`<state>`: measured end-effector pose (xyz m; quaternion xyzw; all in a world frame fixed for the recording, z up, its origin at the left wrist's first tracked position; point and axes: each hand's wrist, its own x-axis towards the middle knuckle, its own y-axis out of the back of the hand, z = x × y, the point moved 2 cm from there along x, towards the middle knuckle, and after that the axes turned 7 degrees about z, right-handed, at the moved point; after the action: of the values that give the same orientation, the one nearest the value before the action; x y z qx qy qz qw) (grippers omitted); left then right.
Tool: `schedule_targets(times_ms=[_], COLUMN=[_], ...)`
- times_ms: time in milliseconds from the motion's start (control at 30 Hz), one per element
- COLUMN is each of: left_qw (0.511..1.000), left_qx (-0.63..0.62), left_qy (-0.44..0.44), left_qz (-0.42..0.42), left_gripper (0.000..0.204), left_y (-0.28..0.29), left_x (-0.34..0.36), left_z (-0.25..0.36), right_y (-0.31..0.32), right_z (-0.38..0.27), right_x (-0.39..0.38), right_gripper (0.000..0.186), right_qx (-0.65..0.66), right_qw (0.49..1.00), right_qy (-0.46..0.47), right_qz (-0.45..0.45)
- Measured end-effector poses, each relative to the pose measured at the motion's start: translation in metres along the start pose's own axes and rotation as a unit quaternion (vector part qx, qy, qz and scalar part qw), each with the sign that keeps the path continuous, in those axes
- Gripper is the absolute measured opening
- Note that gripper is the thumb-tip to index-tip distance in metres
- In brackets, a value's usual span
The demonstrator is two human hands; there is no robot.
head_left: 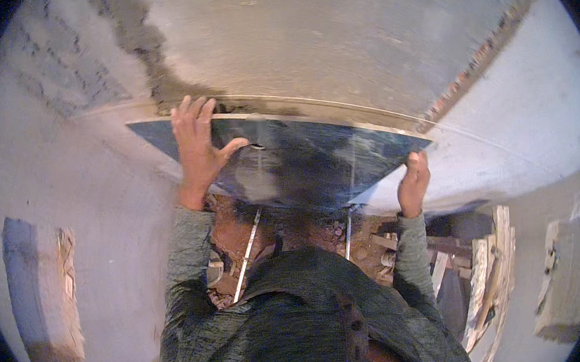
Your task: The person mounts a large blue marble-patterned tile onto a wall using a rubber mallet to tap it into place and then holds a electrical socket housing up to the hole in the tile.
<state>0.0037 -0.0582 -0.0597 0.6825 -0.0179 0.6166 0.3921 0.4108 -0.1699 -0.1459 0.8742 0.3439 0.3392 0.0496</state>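
A large dark blue, glossy panel [305, 159] with a pale top edge spans the middle of the view against a plastered surface. My left hand [200, 144] holds it near the left, fingers reaching over the top edge and thumb out across the face. Beside that thumb is a small dark slot or hole, hard to make out. At the panel's right end, my right hand [414, 180] grips the edge with bent fingers. Both of my sleeved forearms rise from the lower edge.
Rough plaster [318, 34] fills the top, and pale walls [90, 260] flank me, with recessed patches at both sides. Beneath the panel are two slender poles [248, 253] [348, 234] above reddish rubble. Rough wooden boards [497, 266] stand at lower right.
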Motion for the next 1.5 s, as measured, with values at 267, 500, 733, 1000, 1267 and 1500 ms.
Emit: schedule_targets(times_ms=[267,500,733,1000,1267,1500], left_qw=[0.982,0.918,0.853,0.853,0.827,0.761], left_qx=[0.019,0.028,-0.194,-0.191,-0.316,-0.491], left_qy=[0.137,0.319,0.461,0.455,0.447,0.414], left_qz=[0.125,0.235,0.150,0.169,0.128,0.092], left_gripper=[0.092,0.078,0.054,0.036,0.034,0.035], left_y=[0.009,0.005,-0.005,-0.006,-0.011,-0.015], left_x=[-0.030,-0.068,-0.081,-0.075,-0.085,-0.081], left_z=[-0.030,-0.113,-0.162,-0.161,-0.183,-0.205], right_y=[-0.010,-0.016,-0.016,-0.023,-0.024,-0.026], right_z=[0.007,0.007,0.013,0.009,0.015,0.025], right_x=[0.000,-0.004,-0.005,-0.007,-0.009,-0.010], right_gripper=[0.030,0.033,0.033,0.037,0.046,0.057], right_qx=[0.012,0.101,0.139,0.206,0.212,0.217], right_qw=[0.999,0.990,0.983,0.959,0.960,0.952], right_qy=[0.005,-0.079,-0.109,-0.169,-0.157,-0.172], right_qz=[0.042,0.051,0.056,0.095,0.097,0.128])
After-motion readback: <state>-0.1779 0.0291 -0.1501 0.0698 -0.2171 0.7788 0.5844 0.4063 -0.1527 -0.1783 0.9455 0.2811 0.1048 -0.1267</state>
